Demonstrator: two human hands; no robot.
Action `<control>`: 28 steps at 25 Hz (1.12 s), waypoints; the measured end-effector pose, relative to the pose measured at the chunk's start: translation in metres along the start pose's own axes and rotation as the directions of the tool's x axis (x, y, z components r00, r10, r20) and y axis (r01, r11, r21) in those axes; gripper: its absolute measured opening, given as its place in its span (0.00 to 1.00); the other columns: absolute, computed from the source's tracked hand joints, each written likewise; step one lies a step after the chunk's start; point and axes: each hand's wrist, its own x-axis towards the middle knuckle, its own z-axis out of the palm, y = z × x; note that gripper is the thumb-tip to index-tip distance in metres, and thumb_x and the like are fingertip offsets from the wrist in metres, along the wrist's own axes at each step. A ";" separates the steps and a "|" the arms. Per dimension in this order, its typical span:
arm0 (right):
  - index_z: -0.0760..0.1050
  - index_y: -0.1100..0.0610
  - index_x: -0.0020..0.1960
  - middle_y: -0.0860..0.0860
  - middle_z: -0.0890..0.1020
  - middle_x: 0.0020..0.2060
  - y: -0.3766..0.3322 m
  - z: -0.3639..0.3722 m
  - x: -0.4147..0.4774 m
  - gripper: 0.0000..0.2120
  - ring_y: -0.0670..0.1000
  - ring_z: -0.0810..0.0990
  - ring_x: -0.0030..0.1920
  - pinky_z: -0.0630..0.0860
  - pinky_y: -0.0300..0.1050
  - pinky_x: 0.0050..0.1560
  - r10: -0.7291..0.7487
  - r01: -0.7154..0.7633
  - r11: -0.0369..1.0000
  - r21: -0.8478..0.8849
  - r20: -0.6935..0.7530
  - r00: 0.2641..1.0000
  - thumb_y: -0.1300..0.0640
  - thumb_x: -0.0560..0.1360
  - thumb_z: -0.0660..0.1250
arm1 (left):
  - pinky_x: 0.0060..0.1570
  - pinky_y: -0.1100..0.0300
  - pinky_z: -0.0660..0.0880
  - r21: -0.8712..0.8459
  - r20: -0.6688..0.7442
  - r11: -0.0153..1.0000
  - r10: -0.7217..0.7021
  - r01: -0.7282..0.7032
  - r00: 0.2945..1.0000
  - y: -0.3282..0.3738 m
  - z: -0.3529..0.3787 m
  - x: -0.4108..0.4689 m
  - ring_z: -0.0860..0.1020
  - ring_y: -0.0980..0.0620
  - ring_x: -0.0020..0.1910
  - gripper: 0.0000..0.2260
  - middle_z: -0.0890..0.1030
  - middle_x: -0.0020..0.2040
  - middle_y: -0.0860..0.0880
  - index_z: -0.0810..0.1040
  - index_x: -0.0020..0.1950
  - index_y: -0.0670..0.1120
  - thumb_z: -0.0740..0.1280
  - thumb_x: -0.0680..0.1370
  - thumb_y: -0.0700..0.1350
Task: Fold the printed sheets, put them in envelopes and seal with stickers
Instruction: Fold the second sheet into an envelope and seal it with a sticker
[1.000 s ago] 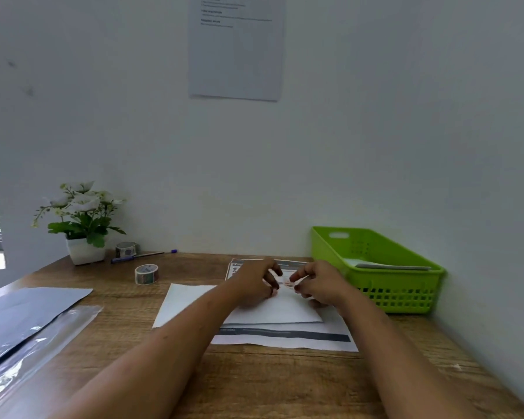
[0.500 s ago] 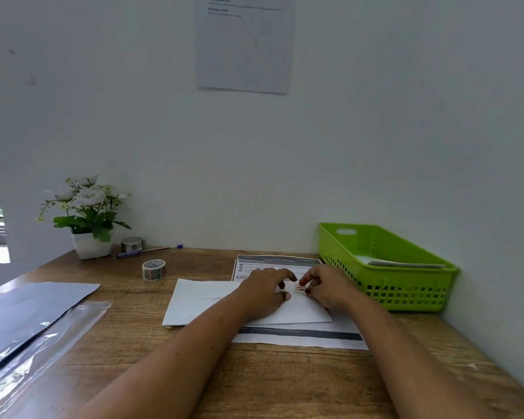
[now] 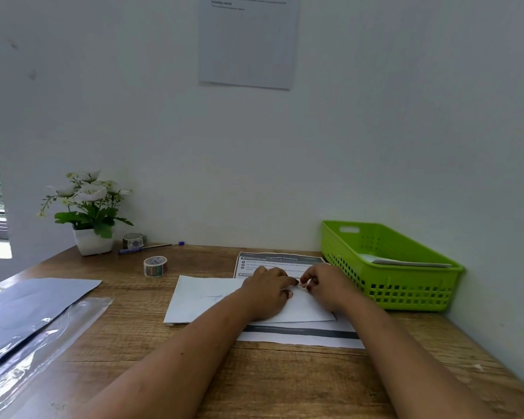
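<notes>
A white envelope [image 3: 203, 300] lies flat on the wooden desk, on top of a printed sheet [image 3: 300, 335] with dark header bars. My left hand [image 3: 266, 293] presses down on the envelope's middle, fingers spread flat. My right hand [image 3: 324, 285] sits just to its right, with thumb and fingertips pinched on a small sticker [image 3: 301, 285] at the envelope's flap. The fingertips of both hands almost touch there. The envelope's right part is hidden under my hands.
A green plastic basket [image 3: 406, 294] holding envelopes stands at the right by the wall. A sticker tape roll [image 3: 155, 266], a second roll [image 3: 133, 239], a pen [image 3: 150, 247] and a potted plant [image 3: 88, 213] sit at the back left. A dark sheet [image 3: 28, 309] and clear plastic sleeve [image 3: 43, 343] lie at the left.
Both hands have lowered onto the envelope and closed together at the flap. The left hand has flattened. The camera has tilted slightly.
</notes>
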 end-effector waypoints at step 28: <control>0.80 0.52 0.58 0.54 0.80 0.59 0.004 0.004 0.007 0.15 0.53 0.78 0.59 0.72 0.41 0.58 0.051 -0.052 0.995 -0.085 -0.012 0.999 0.63 0.75 0.63 | 0.62 0.52 0.71 -0.267 -0.089 0.957 0.089 -0.110 0.992 -0.009 0.000 0.002 0.75 0.51 0.59 0.14 0.81 0.59 0.52 0.81 0.58 0.52 0.62 0.77 0.41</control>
